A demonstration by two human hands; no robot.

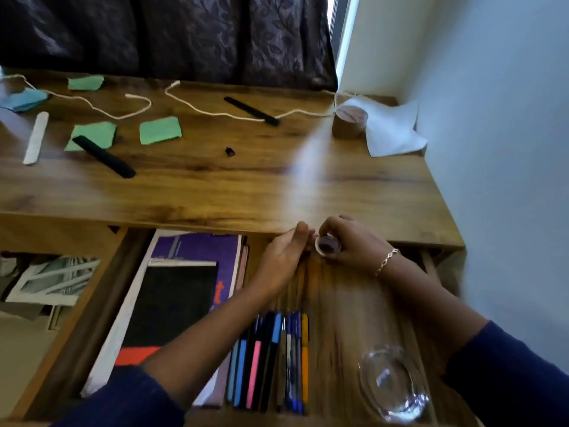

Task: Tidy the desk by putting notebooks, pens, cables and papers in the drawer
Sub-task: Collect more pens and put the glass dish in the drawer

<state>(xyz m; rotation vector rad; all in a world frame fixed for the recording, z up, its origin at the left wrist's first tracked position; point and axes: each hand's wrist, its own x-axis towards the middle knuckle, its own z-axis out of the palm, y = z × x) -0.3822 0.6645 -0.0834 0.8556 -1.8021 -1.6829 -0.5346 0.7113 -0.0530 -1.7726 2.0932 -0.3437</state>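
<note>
On the bench (215, 186), from nine o'clock round to two o'clock, lie a blue paper (23, 99), a white pen (36, 137), three green papers (159, 130), two black pens (103, 156), a white cable (92, 103), a brown tape roll (349, 123) and a white sheet (394, 131); none of these is put away yet.

Below, in the open drawer (101, 303), the notebooks (184, 272) sit at eight o'clock. A row of coloured pens (271, 359) lies at six o'clock, and a glass dish (391, 383) at five.

Both hands work at the drawer's back, under the bench edge. The left hand (286, 254) has a released grip, with straight fingers that seem to touch a small clear roll (328, 246). The right hand (348, 241) has its grip curled round that roll.

The risks, as I judge them:
- The back corner is tight and shadowed, so the roll could slip from the fingers and run out of reach behind the pens.
- A forearm crossing the pens could scatter the row.
- A right sleeve drawn back carelessly could knock the glass dish.
</note>
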